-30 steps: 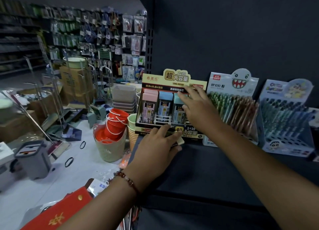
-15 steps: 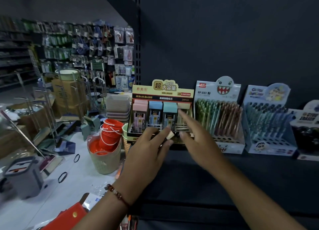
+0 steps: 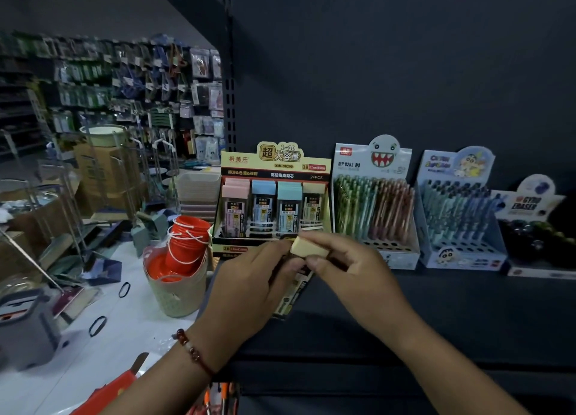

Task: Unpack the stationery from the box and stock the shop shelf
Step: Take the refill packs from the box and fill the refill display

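- While both hands meet in front of the shelf (image 3: pixel 389 315), they pinch one lead case (image 3: pixel 307 260) between them: the left hand (image 3: pixel 258 287) curls round its lower body, and the right hand (image 3: pixel 346 268) nips its pale yellow cap between thumb and fingers.
- The case tilts, cap up toward the right hand, clear label end hanging down below the left fingers (image 3: pixel 285 259).
- Just behind the grip stands the lead box (image 3: pixel 276 165), with pink, blue, teal and yellow cases upright in a row.
- To the right of the grip, along the shelf, stand a pen box (image 3: pixel 374 171) with a toothy ghost card, a blue pen box (image 3: pixel 455 168), then an eraser box (image 3: pixel 530 202) at the far end.
- To the left of the grip, off the shelf, a basket (image 3: pixel 177 293) holds red cups (image 3: pixel 187 243).
- A bead bracelet (image 3: pixel 193 350) sits on the left wrist.
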A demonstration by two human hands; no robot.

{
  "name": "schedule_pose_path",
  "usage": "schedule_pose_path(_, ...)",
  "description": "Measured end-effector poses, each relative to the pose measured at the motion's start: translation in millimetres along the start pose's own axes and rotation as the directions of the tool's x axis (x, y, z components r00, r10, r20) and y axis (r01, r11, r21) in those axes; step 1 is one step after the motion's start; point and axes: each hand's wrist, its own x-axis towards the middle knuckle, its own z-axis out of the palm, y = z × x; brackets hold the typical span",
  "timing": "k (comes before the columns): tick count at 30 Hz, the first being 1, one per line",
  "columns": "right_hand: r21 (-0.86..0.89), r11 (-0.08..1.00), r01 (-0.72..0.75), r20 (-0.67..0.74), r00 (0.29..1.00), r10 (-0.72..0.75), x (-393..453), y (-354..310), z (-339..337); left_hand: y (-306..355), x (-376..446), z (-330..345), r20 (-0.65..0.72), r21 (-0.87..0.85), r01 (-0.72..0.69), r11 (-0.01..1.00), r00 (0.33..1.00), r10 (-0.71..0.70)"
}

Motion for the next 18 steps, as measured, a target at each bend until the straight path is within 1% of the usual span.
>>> schedule_pose_path(2, -0.049, 0.999, -0.003, -0.007, 1.000, 0.003, 2, -2, -11, 3, 1, -1, 0.013, 0.055, -0.016, 0.998, 1.000, 0.015)
schedule_pose_path(4, -0.097, 0.995, -0.009, -0.035, 0.999, 0.005, 7, -5, -26, 5, 2, 1, 0.053, 0.109, -0.012, 0.994, 0.999, 0.007)
schedule_pose_path(7, -0.128, 0.992, -0.008, -0.073, 0.997, -0.001, 18, -15, -52, 3, 3, 4, 0.130, 0.157, -0.005, 0.988, 0.991, -0.015)
schedule_pose_path(9, -0.152, 0.988, 0.008, -0.111, 0.994, -0.025, 30, -20, -66, 0, 3, 8, 0.212, 0.187, 0.000, 0.982, 0.976, -0.040)
schedule_pose_path(12, -0.205, 0.978, 0.026, -0.200, 0.978, -0.068, 58, -17, -76, -4, 1, 12, 0.379, 0.272, 0.023, 0.962, 0.916, -0.129)
schedule_pose_path(14, -0.277, 0.959, 0.065, -0.222, 0.966, -0.129, 77, -12, -74, -8, -1, 15, 0.451, 0.330, 0.057, 0.942, 0.868, -0.211)
schedule_pose_path(18, -0.423, 0.903, 0.082, -0.154, 0.975, -0.160, 107, 2, -60, -11, -1, 17, 0.493, 0.376, 0.086, 0.923, 0.825, -0.277)
